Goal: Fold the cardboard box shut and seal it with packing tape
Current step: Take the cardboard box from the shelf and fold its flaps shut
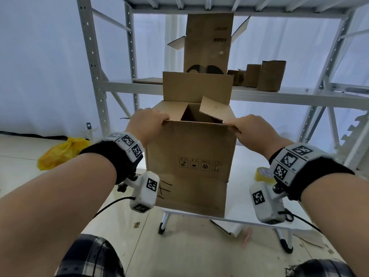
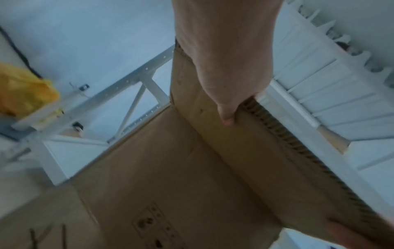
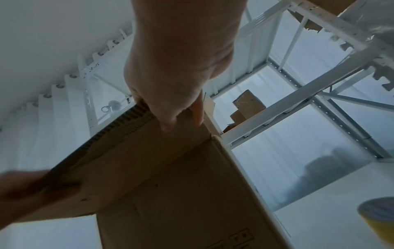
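A brown cardboard box (image 1: 189, 156) stands upright on a small white folding table (image 1: 249, 196). Its top is open: the far flap (image 1: 196, 86) stands up, the right flap (image 1: 216, 108) leans inward. My left hand (image 1: 148, 118) grips the left end of the near flap's edge (image 1: 195, 122), thumb underneath (image 2: 228, 116). My right hand (image 1: 247, 124) pinches the right end of the same flap (image 3: 149, 151), fingers curled over its corrugated edge. A yellow roll of packing tape (image 1: 262, 174) lies on the table right of the box, also in the right wrist view (image 3: 377, 219).
A white metal shelf rack (image 1: 279, 92) stands just behind the box, holding a taller open box (image 1: 207, 43) and small cartons (image 1: 270, 75). A yellow plastic bag (image 1: 60, 152) lies on the floor at left. Scraps litter the tiled floor near the table legs (image 1: 163, 222).
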Demonstrator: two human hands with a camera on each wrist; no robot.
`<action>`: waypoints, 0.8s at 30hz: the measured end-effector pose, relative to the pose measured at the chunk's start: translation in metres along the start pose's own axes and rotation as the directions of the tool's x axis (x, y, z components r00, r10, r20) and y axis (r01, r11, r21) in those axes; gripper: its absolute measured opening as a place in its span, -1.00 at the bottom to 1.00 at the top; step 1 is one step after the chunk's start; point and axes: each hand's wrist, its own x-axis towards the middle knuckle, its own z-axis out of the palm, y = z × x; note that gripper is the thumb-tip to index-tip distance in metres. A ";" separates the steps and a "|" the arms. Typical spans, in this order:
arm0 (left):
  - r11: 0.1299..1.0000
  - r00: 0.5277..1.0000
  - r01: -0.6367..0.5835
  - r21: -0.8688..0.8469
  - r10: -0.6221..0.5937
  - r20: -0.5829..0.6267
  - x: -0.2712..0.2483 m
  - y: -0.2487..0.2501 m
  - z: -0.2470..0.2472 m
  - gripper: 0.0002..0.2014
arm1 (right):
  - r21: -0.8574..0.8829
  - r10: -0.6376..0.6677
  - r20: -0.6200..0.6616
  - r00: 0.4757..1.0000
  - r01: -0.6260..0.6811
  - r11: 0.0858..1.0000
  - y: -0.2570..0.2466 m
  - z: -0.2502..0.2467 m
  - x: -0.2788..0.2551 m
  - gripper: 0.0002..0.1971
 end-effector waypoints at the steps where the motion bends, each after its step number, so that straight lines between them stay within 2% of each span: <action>1: 1.000 1.000 -0.004 -0.012 0.004 -0.019 0.003 0.008 -0.003 -0.72 | -0.016 0.001 -0.015 1.000 -0.001 1.000 -0.004 0.001 0.002 -0.70; 3: 0.993 0.999 0.003 -0.116 -0.007 -0.032 0.004 0.026 -0.009 -0.58 | -0.044 -0.011 -0.029 1.000 0.010 0.999 -0.013 0.004 0.008 -0.73; 4: 0.981 0.999 0.044 -0.191 -0.048 -0.018 0.004 0.035 -0.011 -0.49 | -0.057 -0.020 -0.039 0.999 0.018 0.998 -0.018 0.005 0.011 -0.74; 6: 0.939 0.978 0.207 -0.273 -0.202 0.047 0.003 0.044 -0.014 -0.39 | -0.083 -0.034 -0.055 0.998 0.030 0.996 -0.029 0.007 0.017 -0.78; 8: 0.853 0.909 0.418 -0.311 -0.392 0.144 -0.001 0.044 -0.017 -0.32 | -0.102 -0.042 -0.060 0.997 0.036 0.994 -0.038 0.009 0.020 -0.80; 10: 0.736 0.821 0.570 -0.364 -0.503 0.269 -0.005 0.037 -0.017 -0.19 | -0.124 -0.064 -0.054 0.996 0.057 0.991 -0.046 0.009 0.018 -0.80; 12: 0.678 0.764 0.643 -0.356 -0.543 0.348 -0.009 0.027 -0.018 -0.12 | -0.098 -0.118 -0.057 0.991 0.112 0.989 -0.048 0.007 0.014 -0.77; 15: 0.616 0.711 0.703 -0.357 -0.597 0.370 -0.018 0.008 -0.025 -0.10 | 0.036 -0.161 -0.035 0.986 0.162 0.986 -0.042 -0.003 0.004 -0.76; 17: 0.619 0.689 0.724 -0.305 -0.620 0.376 -0.027 -0.005 -0.029 -0.16 | 0.120 -0.144 0.027 0.989 0.140 0.983 -0.032 -0.005 -0.003 -0.66; 18: 0.671 0.707 0.698 -0.248 -0.593 0.385 -0.031 -0.010 -0.029 -0.19 | 0.145 -0.125 0.048 0.991 0.117 0.983 -0.028 -0.004 -0.007 -0.59; 20: 0.826 0.811 0.538 -0.168 -0.453 0.370 -0.036 -0.013 -0.026 -0.20 | 0.132 -0.055 0.069 0.996 0.045 0.990 -0.021 0.005 -0.016 -0.58; 22: 0.949 0.923 0.283 -0.138 -0.230 0.307 -0.035 -0.005 -0.020 -0.15 | 0.030 -0.012 0.089 0.996 0.009 1.000 -0.020 0.016 -0.023 -0.65; 23: 0.983 0.954 0.146 -0.115 -0.109 0.279 -0.034 0.003 -0.016 -0.11 | -0.002 0.003 0.091 0.996 -0.002 1.000 -0.021 0.021 -0.026 -0.69; 24: 0.996 0.965 0.023 -0.082 -0.001 0.264 -0.032 0.014 -0.012 -0.08 | 0.004 0.015 0.086 0.996 -0.015 1.000 -0.023 0.024 -0.029 -0.67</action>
